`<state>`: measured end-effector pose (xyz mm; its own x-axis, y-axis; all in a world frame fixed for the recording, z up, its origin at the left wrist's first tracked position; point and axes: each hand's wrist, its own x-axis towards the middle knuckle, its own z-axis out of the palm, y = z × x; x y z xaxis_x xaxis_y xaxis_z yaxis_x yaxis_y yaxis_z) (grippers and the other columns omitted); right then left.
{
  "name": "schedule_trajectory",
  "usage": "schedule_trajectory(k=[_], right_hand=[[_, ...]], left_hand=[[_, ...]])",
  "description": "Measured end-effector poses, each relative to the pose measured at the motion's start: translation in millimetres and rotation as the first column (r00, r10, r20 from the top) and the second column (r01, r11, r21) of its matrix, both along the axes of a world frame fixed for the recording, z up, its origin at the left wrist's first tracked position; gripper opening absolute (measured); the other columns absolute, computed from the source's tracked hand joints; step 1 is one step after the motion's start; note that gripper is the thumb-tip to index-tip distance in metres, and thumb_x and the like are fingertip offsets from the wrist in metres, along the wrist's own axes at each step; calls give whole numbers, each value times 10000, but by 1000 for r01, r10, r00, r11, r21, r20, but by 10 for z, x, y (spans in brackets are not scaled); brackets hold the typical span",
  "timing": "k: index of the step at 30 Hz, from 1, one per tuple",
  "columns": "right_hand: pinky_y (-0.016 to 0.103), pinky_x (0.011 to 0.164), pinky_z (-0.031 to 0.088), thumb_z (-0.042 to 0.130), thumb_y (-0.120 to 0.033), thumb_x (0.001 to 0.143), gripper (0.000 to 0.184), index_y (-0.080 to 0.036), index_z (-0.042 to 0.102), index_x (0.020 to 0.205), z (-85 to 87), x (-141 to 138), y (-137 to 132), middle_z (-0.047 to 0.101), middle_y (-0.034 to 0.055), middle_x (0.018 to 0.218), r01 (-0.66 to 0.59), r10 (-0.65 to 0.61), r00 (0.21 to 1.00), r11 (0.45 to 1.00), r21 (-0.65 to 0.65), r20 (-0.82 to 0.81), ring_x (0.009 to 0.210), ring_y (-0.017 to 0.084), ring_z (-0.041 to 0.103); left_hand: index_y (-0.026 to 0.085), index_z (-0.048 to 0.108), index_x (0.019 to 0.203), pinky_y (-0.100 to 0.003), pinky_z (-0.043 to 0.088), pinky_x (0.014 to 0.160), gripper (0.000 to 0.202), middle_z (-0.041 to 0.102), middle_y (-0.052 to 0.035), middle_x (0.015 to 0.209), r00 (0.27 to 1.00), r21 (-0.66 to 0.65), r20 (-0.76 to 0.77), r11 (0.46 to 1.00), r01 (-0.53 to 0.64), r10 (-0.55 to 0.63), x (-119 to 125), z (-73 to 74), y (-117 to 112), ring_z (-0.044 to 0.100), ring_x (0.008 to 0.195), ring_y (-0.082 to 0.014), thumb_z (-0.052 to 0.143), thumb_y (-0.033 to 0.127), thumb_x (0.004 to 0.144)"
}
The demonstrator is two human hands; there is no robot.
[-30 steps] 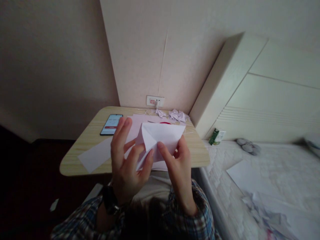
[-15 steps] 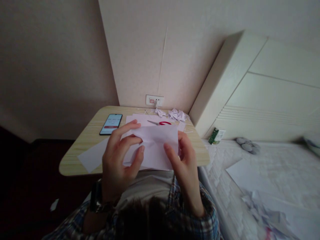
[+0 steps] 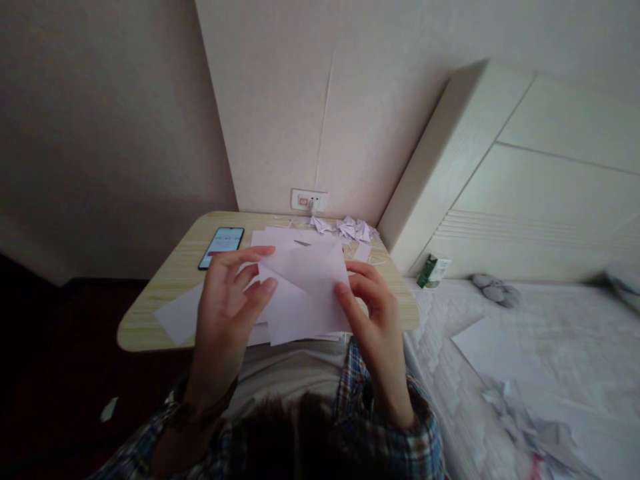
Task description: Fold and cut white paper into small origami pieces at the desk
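A squarish white sheet of paper [image 3: 303, 303] with a diagonal crease is held up over the table. My right hand [image 3: 373, 303] pinches its right edge, thumb in front and fingers behind. At the left edge, my left hand [image 3: 225, 310] has its thumb on the near face; the index finger reaches past the upper left corner. Behind the sheet lie scissors [image 3: 302, 243], mostly hidden, with a blade tip showing. More white sheets [image 3: 273, 235] lie flat beneath.
The wood-grain table [image 3: 145, 320] carries a phone [image 3: 223, 241], a loose paper piece [image 3: 177, 315] and folded paper shapes [image 3: 353, 230]. A wall socket [image 3: 309, 200] is behind. On the bed [image 3: 435, 340] at right are a green-and-white box [image 3: 433, 271], grey rounded objects [image 3: 495, 291] and papers [image 3: 490, 347].
The sheet has turned in my hands and now shows a diagonal crease. It covers most of the scissors. My left hand has come to its left edge, and my right hand has shifted slightly.
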<state>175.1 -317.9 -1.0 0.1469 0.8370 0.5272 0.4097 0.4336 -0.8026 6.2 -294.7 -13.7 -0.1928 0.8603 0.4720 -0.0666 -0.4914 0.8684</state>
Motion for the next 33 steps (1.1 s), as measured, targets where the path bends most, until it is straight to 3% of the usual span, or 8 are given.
schedule_trajectory(k=[3,6,10,12,20,25,29,33], right_hand=[[358,907,464,599,-222,894,228,-197,622,668,-5,18,21,681,87,1041,-4,2,999,999,44,50,1019,220,633],[375,934,465,616,-209,887,180,-195,633,708,-12,34,45,680,96,1063,5,-13,995,997,82,98,1043,225,631],[400,932,478,631,-201,878,106,-191,652,775,-15,56,64,672,108,1072,15,-31,992,992,127,124,1037,232,634],[410,938,479,641,-203,873,91,-198,654,783,-12,71,66,672,97,1072,-3,-13,993,991,136,114,1040,232,633],[401,1011,454,654,-195,870,71,-225,673,809,-18,70,75,657,64,1149,-105,109,994,984,145,-20,1145,217,597],[386,1022,452,662,-187,870,60,-240,669,842,-9,25,51,641,46,1185,-94,97,995,979,181,-6,1168,205,583],[393,1037,443,659,-182,874,70,-247,667,848,-1,10,30,628,38,1197,-101,103,995,976,192,-1,1180,202,577],[421,1092,396,670,-193,871,56,-239,681,839,-5,3,19,606,50,1239,-112,103,993,979,171,58,1230,212,547]], left_hand=[[249,603,845,-253,515,759,186,681,-27,1169,999,-42,-19,999,34,-35,-37,25,12,639,1047,-190,744,175,748],[236,661,735,-260,502,819,84,695,-28,1185,973,-48,-223,998,52,-61,-82,56,11,611,1140,-209,709,181,776],[270,754,814,-274,492,802,83,769,5,941,882,-156,-423,975,156,-209,-104,79,-14,677,960,-200,679,236,807],[273,767,883,-281,493,813,113,781,4,956,870,-215,-435,965,150,-232,-98,81,-34,684,948,-205,671,272,824],[280,726,968,-254,487,904,144,755,25,1047,896,-154,-426,986,64,-125,-61,96,-100,663,1043,-194,643,267,851],[271,680,1072,-268,530,881,224,736,6,1130,883,-130,-464,991,11,-71,-4,126,-134,664,1094,-213,615,240,859],[279,618,1211,-316,527,971,355,685,-11,1281,876,-67,-481,998,7,-39,29,129,-164,633,1190,-227,601,204,864],[280,538,1324,-356,535,991,443,616,-35,1402,851,-66,-520,997,39,-68,45,118,-191,632,1209,-239,562,195,890]])
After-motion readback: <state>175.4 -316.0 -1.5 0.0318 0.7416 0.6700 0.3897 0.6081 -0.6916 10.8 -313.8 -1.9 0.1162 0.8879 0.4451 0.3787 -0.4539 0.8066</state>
